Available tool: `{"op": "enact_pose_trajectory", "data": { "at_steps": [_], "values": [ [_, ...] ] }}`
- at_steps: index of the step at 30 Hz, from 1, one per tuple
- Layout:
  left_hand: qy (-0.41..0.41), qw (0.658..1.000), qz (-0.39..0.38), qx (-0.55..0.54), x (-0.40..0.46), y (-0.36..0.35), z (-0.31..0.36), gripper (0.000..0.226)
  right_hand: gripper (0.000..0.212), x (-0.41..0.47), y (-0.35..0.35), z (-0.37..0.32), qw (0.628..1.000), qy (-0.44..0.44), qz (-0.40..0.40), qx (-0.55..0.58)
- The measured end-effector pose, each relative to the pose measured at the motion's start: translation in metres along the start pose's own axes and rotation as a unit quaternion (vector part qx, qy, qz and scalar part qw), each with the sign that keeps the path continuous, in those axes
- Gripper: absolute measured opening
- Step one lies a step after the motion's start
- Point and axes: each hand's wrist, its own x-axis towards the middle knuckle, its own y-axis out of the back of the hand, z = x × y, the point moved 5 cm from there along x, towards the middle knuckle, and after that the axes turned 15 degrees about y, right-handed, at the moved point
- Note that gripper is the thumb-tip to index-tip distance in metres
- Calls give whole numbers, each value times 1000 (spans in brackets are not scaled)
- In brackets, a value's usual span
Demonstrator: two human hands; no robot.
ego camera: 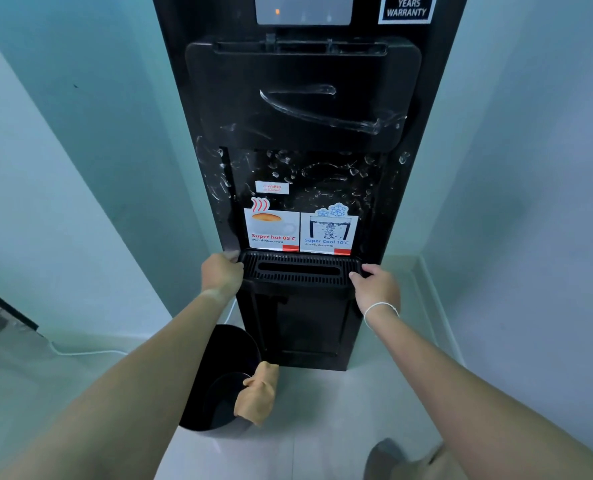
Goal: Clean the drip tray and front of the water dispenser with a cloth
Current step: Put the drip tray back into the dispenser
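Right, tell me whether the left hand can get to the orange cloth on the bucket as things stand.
Probably yes, once it lets go. The left hand now grips the left end of the drip tray. The orange cloth hangs over the rim of the black bucket below that arm, with nothing between them.

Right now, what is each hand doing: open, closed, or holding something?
Left hand: grips the left end of the drip tray.
Right hand: grips the tray's right end.

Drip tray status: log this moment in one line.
left hand grips drip tray left end | right hand grips right end | cloth draped on bucket rim | dispenser front wet
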Motion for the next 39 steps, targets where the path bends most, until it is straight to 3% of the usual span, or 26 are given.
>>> {"op": "enact_pose_trajectory", "data": {
  "at_steps": [5,9,12,17,21,27,39],
  "values": [
    [30,998,-20,-50,2,-2,-3,31,32,5,-5,7,996,-39,8,75],
    [156,970,-82,-165,5,-8,-13,15,30,8,-9,11,976,-106,5,190],
    [215,946,-136,-200,4,-15,-19,19,26,10,-13,15,965,-140,-35,219],
    [230,926,-166,-247,6,-21,-21,6,24,11,-21,16,936,-194,-82,284],
    [246,913,-190,-265,7,-21,-21,15,36,14,-24,17,916,-227,-106,313],
    [244,917,-201,-243,10,-23,-14,13,53,18,-25,15,919,-236,-125,289],
    [229,922,-176,-259,23,-32,-22,20,26,27,-32,26,942,-184,-71,273]
  ]
}}
